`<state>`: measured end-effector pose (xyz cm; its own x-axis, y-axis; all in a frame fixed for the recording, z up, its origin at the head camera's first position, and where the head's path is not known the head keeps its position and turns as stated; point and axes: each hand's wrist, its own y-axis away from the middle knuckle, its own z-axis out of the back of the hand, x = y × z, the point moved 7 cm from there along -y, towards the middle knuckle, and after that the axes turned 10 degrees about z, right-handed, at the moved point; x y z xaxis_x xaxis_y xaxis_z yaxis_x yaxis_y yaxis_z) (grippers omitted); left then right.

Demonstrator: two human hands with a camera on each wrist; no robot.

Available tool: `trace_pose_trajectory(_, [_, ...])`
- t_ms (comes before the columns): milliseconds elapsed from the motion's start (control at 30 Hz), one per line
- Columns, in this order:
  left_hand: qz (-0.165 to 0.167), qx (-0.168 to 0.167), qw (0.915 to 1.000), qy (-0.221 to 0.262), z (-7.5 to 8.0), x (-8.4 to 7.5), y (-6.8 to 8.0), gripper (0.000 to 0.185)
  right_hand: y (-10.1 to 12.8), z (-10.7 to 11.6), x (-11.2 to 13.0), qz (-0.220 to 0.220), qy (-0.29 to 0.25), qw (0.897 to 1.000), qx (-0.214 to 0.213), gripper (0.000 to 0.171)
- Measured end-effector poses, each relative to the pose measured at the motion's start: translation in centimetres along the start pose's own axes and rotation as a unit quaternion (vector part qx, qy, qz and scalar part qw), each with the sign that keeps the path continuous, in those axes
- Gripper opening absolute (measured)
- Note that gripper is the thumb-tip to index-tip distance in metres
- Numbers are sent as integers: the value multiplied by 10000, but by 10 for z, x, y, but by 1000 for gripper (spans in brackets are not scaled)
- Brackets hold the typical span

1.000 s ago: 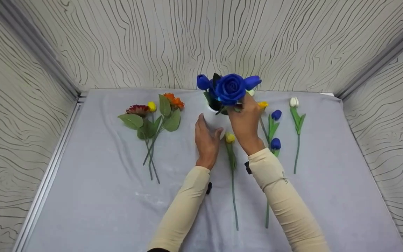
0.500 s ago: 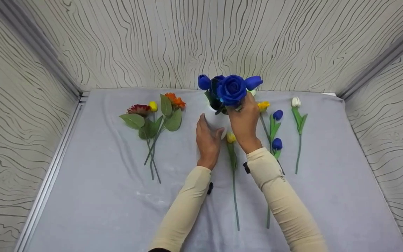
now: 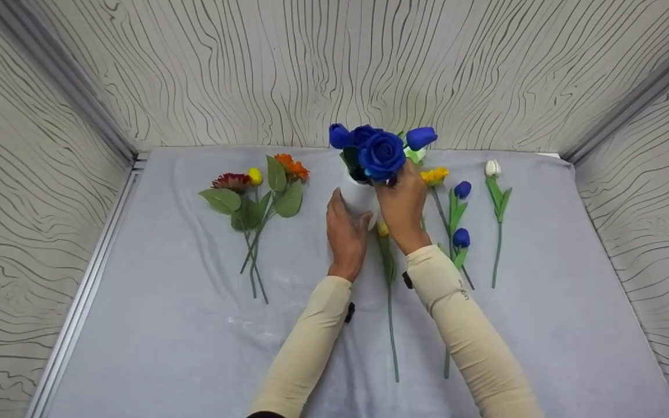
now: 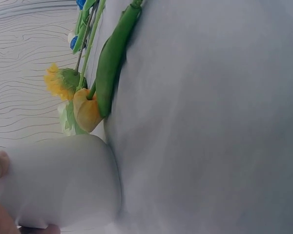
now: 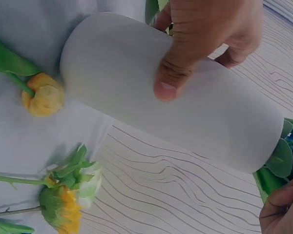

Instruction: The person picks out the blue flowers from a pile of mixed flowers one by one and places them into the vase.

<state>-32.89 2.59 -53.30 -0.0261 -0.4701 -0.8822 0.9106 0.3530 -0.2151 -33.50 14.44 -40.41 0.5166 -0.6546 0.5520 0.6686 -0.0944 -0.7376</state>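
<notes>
A white vase [image 3: 359, 198] stands near the back of the cloth-covered table, with blue flowers above its mouth. My left hand [image 3: 347, 237] holds the vase from the left, thumb and fingers round its wall; the right wrist view shows that thumb pressed on the white wall [image 5: 122, 73]. At the rim, my right hand [image 3: 405, 203] pinches a blue rose [image 3: 382, 154] just below its bloom; the stem's lower end is hidden. Another blue rose [image 3: 363, 134] is behind it. Blue tulips [image 3: 339, 136] lean out on both sides.
A yellow tulip [image 3: 387, 261] lies right in front of the vase. To the right are a yellow flower [image 3: 434, 175], blue tulips [image 3: 461, 238], a white tulip [image 3: 492, 169] and a whitish-green flower [image 3: 414, 155]. Red, yellow and orange flowers [image 3: 295, 168] lie left. Patterned walls [image 3: 288, 75] surround the table.
My right hand has shifted slightly left and lower with the blue rose, uncovering the rose behind and more of the vase. My left hand keeps its hold on the vase.
</notes>
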Motion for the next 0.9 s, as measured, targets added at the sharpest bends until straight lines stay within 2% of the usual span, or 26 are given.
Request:
trace_pose_trajectory(300, [16, 97, 9999, 117, -1, 1, 0, 76, 5, -6, -6, -81, 105, 9999, 53, 18])
trace_pose_trajectory(467, [-13, 44, 10000, 44, -1, 1, 0, 76, 8, -8, -9, -121, 152, 9998, 46, 20])
trace_pose_trajectory(900, [-113, 18, 9999, 103, -1, 2, -1, 79, 12, -12, -15, -618, 505, 9968, -102, 21])
